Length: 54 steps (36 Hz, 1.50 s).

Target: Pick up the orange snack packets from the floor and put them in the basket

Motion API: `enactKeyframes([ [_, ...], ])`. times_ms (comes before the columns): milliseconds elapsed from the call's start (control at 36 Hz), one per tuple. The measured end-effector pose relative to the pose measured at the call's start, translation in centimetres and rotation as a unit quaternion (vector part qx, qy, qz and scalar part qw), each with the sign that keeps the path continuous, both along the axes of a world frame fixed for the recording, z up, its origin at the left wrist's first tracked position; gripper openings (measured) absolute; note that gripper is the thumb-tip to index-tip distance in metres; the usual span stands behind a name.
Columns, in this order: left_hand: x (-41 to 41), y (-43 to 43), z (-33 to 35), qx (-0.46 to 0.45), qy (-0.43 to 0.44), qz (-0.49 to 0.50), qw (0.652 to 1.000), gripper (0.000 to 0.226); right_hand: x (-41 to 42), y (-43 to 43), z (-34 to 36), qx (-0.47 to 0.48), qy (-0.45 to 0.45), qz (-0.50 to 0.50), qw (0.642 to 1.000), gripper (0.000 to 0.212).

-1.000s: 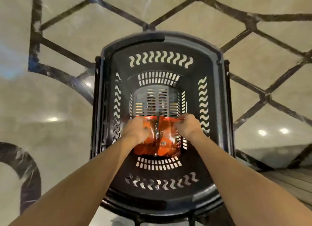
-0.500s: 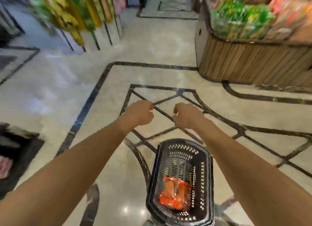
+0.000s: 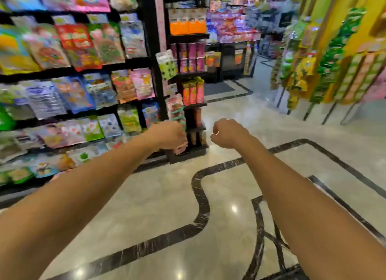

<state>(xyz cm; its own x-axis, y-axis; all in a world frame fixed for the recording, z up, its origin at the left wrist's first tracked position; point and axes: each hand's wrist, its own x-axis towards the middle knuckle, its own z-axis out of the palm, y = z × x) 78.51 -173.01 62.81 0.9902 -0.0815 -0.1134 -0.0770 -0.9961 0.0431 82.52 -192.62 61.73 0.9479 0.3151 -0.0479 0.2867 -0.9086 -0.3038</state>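
Note:
My left hand (image 3: 169, 134) and my right hand (image 3: 227, 133) are held out in front of me at chest height, about a hand's width apart. The fingers of both hang loosely curled and hold nothing. No orange snack packets lie on the marble floor (image 3: 163, 206) that I can see. A dark sliver at the bottom edge (image 3: 290, 274) may be the basket's rim; I cannot tell. The basket's inside and the packets are out of view.
Tall black shelves (image 3: 83, 91) full of bright snack bags run along the left. A black end rack (image 3: 193, 91) with tube cans stands just beyond my hands. Hanging snack strips (image 3: 334, 60) line the yellow wall on the right, with an aisle between.
Both hands let go of the orange packets in the basket and rose empty. My view lifted from the basket and swung to the shelves; the basket dropped out of frame.

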Motion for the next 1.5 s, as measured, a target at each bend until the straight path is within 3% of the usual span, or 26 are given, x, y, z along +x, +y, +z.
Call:
enactKeyframes([
  [111,-6.1,11.7,0.1,0.017,0.015,0.100,0.995,0.026,-1.3,11.8,-0.3,-0.013,0.001,0.105,0.994,0.025],
  [278,-15.3,25.8,-1.1,0.011,0.014,0.211,0.977,0.023,-6.1,28.3,-1.3,-0.065,0.021,0.260,0.963,0.016],
  [444,-23.3,39.1,-2.2,-0.004,0.021,0.303,0.953,0.026,-12.4,44.0,-2.9,-0.083,-0.003,0.369,0.926,0.036],
  [694,-33.9,59.1,-1.3,-0.007,0.051,0.353,0.934,0.013,-20.3,67.2,-3.1,-0.079,-0.012,0.410,0.908,0.025],
  [778,-37.0,64.9,-1.2,-0.015,0.051,0.381,0.923,0.025,-22.7,73.8,-3.0,-0.079,-0.004,0.434,0.897,0.025],
  [1222,-45.6,94.7,-1.7,-0.014,0.030,0.464,0.885,0.035,-28.0,108.1,-3.2,-0.078,-0.006,0.498,0.863,0.030],
  [1333,-47.3,101.8,-1.8,-0.013,0.021,0.462,0.887,0.036,-29.5,116.0,-3.0,-0.065,-0.005,0.492,0.868,0.016],
  [1500,-50.7,112.5,-3.9,-0.032,0.011,0.449,0.893,0.033,-33.1,125.7,-3.6,-0.072,0.001,0.485,0.872,0.023],
])
